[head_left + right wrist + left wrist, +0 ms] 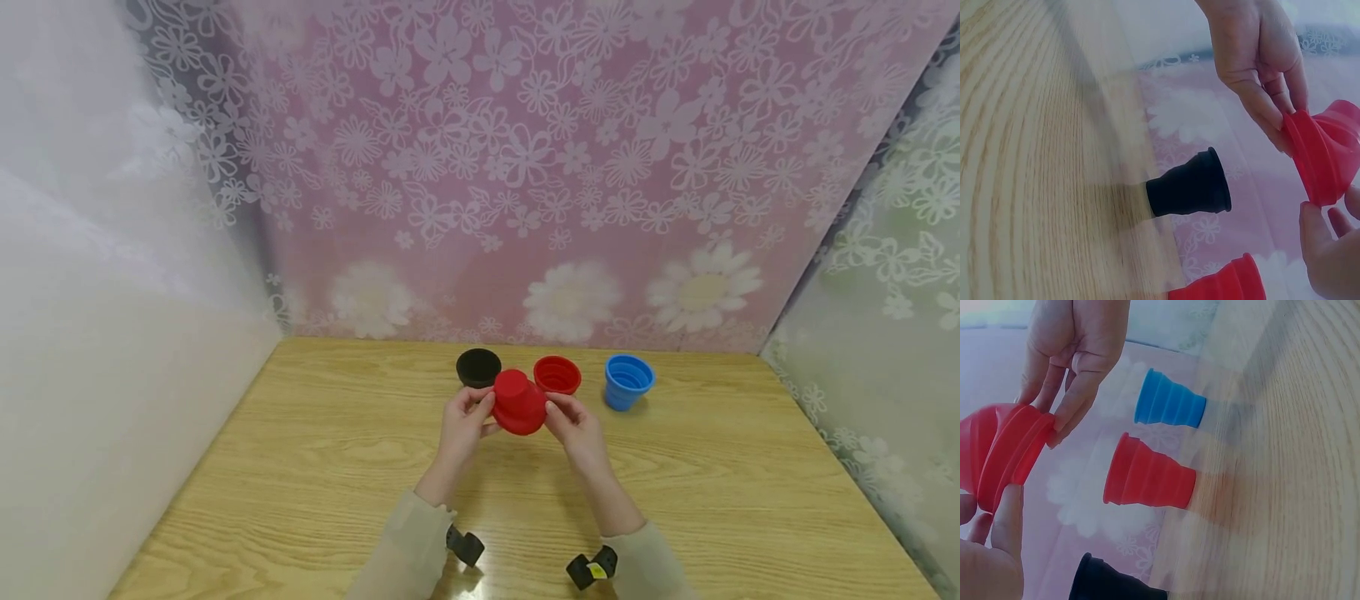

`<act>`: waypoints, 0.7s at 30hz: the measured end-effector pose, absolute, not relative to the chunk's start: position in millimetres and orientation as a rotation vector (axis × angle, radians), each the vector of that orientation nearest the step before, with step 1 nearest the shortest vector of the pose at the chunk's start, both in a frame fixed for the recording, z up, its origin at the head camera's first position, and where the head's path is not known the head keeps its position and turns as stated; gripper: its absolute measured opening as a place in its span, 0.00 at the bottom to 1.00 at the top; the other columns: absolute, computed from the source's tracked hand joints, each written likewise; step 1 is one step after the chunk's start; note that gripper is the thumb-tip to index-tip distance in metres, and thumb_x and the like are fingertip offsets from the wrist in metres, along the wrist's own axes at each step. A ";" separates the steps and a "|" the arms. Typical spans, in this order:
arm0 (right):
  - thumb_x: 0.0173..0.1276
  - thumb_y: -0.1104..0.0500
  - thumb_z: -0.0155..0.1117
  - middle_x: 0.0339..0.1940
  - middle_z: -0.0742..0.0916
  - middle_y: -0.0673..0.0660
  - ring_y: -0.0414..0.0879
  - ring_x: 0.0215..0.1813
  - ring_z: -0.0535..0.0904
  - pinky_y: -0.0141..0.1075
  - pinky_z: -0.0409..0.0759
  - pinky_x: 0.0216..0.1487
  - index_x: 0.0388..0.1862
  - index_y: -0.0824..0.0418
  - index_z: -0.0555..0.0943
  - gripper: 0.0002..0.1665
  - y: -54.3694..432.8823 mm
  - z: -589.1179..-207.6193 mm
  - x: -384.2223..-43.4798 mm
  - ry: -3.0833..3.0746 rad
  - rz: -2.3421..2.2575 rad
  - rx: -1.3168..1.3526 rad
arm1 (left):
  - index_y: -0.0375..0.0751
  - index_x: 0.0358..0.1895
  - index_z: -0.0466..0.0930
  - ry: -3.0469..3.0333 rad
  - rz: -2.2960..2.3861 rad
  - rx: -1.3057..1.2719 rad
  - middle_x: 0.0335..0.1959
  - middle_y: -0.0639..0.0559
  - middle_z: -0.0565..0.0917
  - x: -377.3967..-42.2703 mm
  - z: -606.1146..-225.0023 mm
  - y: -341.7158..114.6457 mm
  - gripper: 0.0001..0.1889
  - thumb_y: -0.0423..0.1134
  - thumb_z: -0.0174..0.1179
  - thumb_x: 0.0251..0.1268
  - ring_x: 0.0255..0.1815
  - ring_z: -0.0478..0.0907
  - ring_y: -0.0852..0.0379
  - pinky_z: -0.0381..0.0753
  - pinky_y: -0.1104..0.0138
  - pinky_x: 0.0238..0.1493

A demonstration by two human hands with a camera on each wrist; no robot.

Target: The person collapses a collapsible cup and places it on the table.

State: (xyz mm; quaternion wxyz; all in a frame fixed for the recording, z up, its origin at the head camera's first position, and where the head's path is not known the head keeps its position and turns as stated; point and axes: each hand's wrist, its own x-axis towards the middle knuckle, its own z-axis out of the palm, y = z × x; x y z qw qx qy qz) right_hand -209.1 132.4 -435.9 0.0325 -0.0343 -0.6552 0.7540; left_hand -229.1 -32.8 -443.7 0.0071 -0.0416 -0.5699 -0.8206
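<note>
Both hands hold a red collapsible silicone cup [519, 406] above the table, its narrow base turned upward. The left hand [461, 427] pinches the left side of its rim, and the right hand [579, 433] pinches the right side. In the left wrist view the held cup [1007, 450] looks partly folded, its wall dented near the wide ridges. The right wrist view shows the same dent on the cup [1325, 153]. Behind the hands stand a black cup [478, 367], a second red cup [557, 375] and, farther right, a blue cup [628, 382], all mouth up.
The wooden table [337, 467] runs back to a pink flowered curtain [480, 208]. A pale panel [127, 333] rises on the left, and a flowered sheet [885, 333] on the right. Black wrist-worn devices [467, 546] sit at the sleeves.
</note>
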 end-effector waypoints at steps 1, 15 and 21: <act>0.64 0.64 0.54 0.44 0.77 0.59 0.43 0.42 0.77 0.37 0.74 0.48 0.52 0.69 0.71 0.17 133.0 -436.0 -209.8 -2.014 2.315 -0.121 | 0.24 0.40 0.71 -1.792 -2.559 -0.129 0.44 0.41 0.73 -229.1 -444.5 -32.7 0.10 0.31 0.53 0.61 0.32 0.77 0.58 0.79 0.65 0.29; 0.62 0.59 0.59 0.43 0.77 0.59 0.45 0.42 0.76 0.33 0.76 0.43 0.49 0.70 0.72 0.20 138.5 -441.8 -216.2 -1.994 2.250 -0.094 | 0.24 0.49 0.68 -1.881 -2.608 -0.223 0.41 0.44 0.74 -219.4 -432.7 -38.3 0.13 0.26 0.50 0.61 0.32 0.78 0.58 0.77 0.57 0.38; 0.63 0.62 0.57 0.45 0.77 0.61 0.47 0.43 0.76 0.37 0.76 0.45 0.50 0.68 0.72 0.17 135.2 -439.2 -214.4 -2.023 2.252 -0.107 | 0.26 0.56 0.65 -1.885 -2.620 -0.239 0.41 0.47 0.73 -213.6 -425.1 -36.6 0.17 0.26 0.46 0.63 0.33 0.76 0.59 0.75 0.54 0.42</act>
